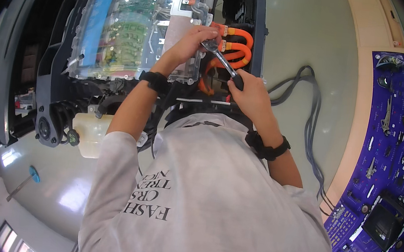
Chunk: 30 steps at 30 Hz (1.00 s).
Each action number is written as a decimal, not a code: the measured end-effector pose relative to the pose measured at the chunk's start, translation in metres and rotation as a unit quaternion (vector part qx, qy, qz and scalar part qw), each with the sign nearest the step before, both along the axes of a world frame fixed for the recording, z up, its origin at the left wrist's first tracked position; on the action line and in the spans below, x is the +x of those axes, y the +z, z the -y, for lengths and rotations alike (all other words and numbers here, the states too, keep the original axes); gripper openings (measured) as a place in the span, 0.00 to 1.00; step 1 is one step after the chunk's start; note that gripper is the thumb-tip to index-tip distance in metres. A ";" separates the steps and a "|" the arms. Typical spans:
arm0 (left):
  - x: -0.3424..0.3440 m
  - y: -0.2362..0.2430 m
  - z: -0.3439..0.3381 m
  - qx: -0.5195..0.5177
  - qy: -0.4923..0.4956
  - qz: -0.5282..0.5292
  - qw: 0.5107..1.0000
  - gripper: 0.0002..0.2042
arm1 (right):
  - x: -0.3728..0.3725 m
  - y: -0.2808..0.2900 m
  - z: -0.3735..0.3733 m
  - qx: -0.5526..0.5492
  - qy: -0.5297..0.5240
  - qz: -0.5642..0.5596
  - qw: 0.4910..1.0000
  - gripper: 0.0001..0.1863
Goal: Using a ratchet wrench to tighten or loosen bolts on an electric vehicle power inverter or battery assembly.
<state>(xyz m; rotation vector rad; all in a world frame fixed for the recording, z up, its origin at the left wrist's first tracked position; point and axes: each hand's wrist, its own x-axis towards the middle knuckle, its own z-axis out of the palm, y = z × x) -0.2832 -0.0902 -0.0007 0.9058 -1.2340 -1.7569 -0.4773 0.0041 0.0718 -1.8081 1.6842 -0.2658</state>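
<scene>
A ratchet wrench (225, 64) slants between my hands, its metal head up by the orange connectors and its black grip lower right. My right hand (253, 98) is closed around the grip. Curled fingers of my left hand (192, 44) hold the head end, and they hide the spot where the tool meets the unit. Thick orange cables (245, 54) loop out just right of the head from orange connectors (220, 29). Under my left forearm lies a unit with a clear cover (122, 35), showing green circuit boards and a blue panel inside.
A dark metal frame (260, 27) borders the unit on the right. Dark cables (312, 114) trail over the pale floor. A whitish plastic tank (91, 135) sits at lower left. On the right stands a purple board (391, 144) with mounted parts.
</scene>
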 end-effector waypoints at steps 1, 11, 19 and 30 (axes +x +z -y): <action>0.000 0.000 -0.001 -0.012 -0.017 -0.010 1.000 0.13 | -0.005 0.001 0.005 -0.003 0.005 -0.002 1.000 0.10; -0.021 0.019 -0.010 -0.012 0.045 0.015 0.999 0.14 | -0.048 -0.010 0.045 -0.290 0.210 -0.036 0.933 0.14; -0.020 0.005 -0.010 -0.033 0.082 -0.023 0.996 0.11 | -0.056 -0.018 0.136 -0.410 0.242 -0.139 0.869 0.08; -0.023 -0.014 -0.013 -0.157 0.127 -0.035 0.979 0.22 | -0.012 -0.030 0.187 -0.320 0.143 -0.231 0.908 0.11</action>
